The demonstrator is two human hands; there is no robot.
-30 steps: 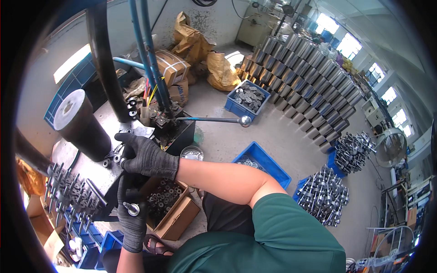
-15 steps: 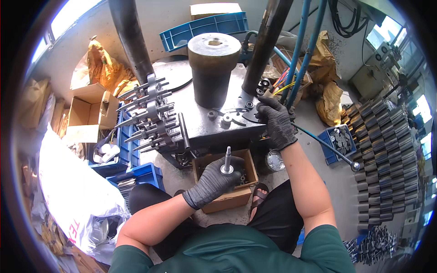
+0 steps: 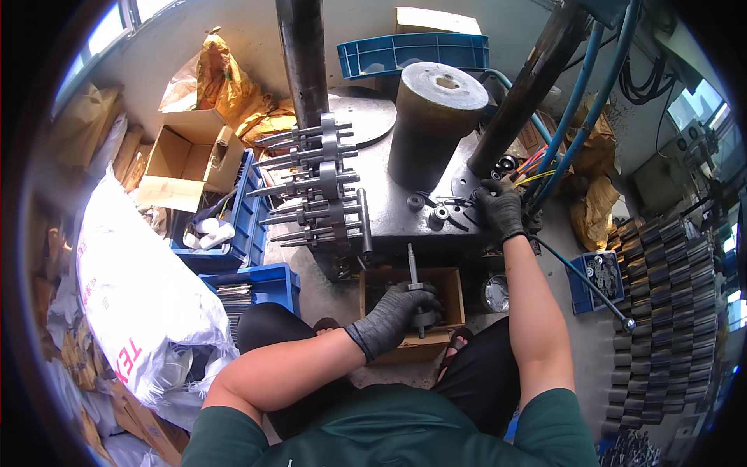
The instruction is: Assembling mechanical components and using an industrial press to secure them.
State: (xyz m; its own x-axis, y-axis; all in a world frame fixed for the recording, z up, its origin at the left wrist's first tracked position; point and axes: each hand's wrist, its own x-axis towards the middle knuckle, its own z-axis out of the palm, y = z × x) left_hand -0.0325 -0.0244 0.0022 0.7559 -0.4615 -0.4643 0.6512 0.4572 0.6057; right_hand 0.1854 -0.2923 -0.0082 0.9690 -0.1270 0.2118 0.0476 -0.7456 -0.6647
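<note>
My left hand (image 3: 387, 317), in a grey glove, is wrapped round a metal shaft (image 3: 413, 268). The shaft stands nearly upright, its thin end up, with a round collar midway and a thick dark disc below the fingers. Under it is an open cardboard box (image 3: 454, 292). My right hand (image 3: 502, 212), also gloved, is at the right edge of the metal machine table (image 3: 377, 228), its fingers bent down. What they hold, if anything, is hidden. Beside it on the table lie small rings (image 3: 440, 213) and dark curved pieces (image 3: 457, 200).
A thick metal cylinder (image 3: 436, 140) stands on the table between two dark posts (image 3: 302, 62). Several shafts with discs (image 3: 330, 183) lie stacked at the table's left edge. Blue hoses (image 3: 585, 124) hang at right. Beyond, there is a blue bin of round parts (image 3: 601, 274) beside stacked metal cylinders (image 3: 661, 311).
The view has shifted, so the scene sits farther right. The shaft in my left hand has tilted, showing more of its length and the disc below. My right hand's fingers are bent more.
</note>
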